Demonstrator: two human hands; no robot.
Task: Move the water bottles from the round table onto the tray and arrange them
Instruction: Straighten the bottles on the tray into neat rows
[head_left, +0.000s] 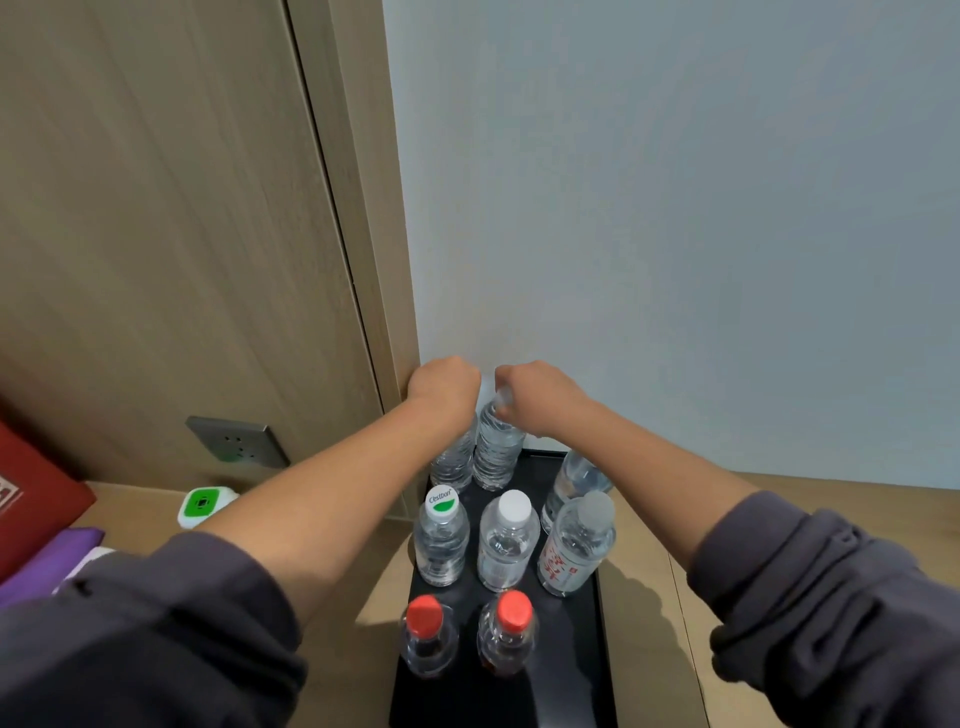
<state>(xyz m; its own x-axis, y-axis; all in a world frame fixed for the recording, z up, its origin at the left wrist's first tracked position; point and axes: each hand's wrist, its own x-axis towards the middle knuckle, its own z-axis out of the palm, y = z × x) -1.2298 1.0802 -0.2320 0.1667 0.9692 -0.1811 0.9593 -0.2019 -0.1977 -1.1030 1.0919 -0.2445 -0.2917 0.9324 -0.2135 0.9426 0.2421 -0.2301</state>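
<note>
Nearest me on the black tray (569, 644), two red-capped bottles (511, 634) stand upright side by side. Behind them is a row of three clear bottles (506, 545). At the tray's far end, by the wall, my left hand (444, 387) is curled round the top of the far-left bottle (454, 460). My right hand (537, 400) is clamped on the neck of the ridged bottle (496, 452) touching it. A last bottle (576, 478) stands to their right.
</note>
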